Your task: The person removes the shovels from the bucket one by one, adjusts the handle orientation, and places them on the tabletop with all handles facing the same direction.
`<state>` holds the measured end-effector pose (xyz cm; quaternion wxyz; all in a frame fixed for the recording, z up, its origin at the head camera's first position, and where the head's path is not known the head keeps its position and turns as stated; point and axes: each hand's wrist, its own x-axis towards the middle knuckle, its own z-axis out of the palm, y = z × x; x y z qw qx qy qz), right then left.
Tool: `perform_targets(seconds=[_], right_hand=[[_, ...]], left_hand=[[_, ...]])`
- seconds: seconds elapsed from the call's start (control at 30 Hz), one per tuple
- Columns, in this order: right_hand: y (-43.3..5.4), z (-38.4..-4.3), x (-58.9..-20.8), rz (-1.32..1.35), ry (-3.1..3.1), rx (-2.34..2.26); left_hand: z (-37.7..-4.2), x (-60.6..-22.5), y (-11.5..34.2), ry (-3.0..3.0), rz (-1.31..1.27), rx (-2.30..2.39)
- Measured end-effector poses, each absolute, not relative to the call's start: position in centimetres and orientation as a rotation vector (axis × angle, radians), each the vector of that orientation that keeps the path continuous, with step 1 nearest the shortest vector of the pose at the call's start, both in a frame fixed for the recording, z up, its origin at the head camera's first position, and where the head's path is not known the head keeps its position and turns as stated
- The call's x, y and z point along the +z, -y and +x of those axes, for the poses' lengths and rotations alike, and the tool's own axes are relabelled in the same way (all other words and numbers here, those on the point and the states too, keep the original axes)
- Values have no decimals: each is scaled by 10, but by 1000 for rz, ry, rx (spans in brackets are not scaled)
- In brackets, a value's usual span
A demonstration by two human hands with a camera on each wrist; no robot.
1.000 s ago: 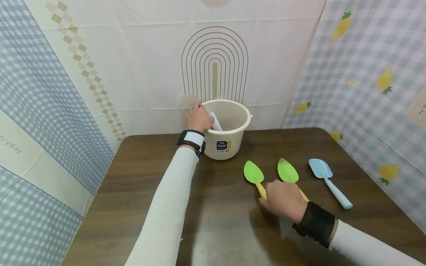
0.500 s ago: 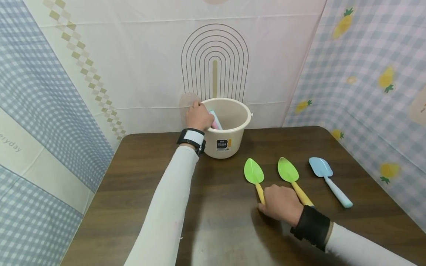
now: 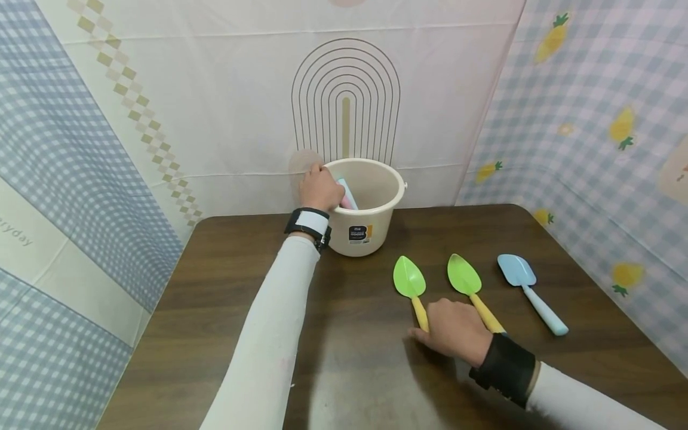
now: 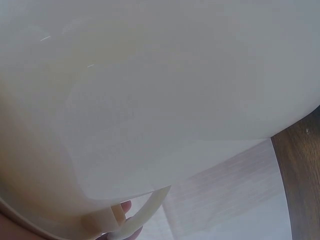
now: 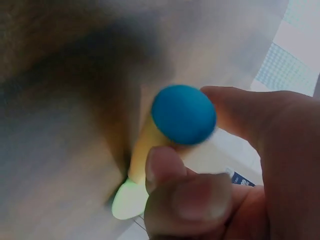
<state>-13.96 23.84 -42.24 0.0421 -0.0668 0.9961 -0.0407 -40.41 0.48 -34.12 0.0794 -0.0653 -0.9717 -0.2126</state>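
Observation:
My left hand [image 3: 321, 188] grips the left rim of a cream bucket [image 3: 365, 230] at the back of the table. Inside it, a pink and a light-blue handle [image 3: 348, 192] lean near that hand. The left wrist view is mostly filled by the pale bucket wall [image 4: 190, 90]. My right hand [image 3: 457, 330] is around the yellow handle of a green-bladed trowel [image 3: 409, 278] lying left of two others. In the right wrist view its blue handle end [image 5: 184, 115] sits between thumb and curled fingers, the thumb stretched out along the far side.
Right of my right hand lie another green trowel [image 3: 464, 275] with a yellow handle and a light-blue trowel [image 3: 517, 270]. All blades point away from me. The brown wooden table [image 3: 236, 263] meets a patterned cloth wall [image 3: 242, 107] behind the bucket.
My right hand has shifted slightly left and down, uncovering more of the second green trowel's handle, and its thumb now reaches farther left. The left hand and bucket stay put.

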Motion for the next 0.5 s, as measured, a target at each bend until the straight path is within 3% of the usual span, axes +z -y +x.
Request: perform_targets(seconds=[0.27, 0.5], right_hand=[[-243, -151, -399, -279, -3077, -170], [-249, -188, -346, -432, -3055, -353]], left_hand=[[-404, -342, -3, 2897, -190, -650], [-406, -343, -3, 2907, -183, -662]])
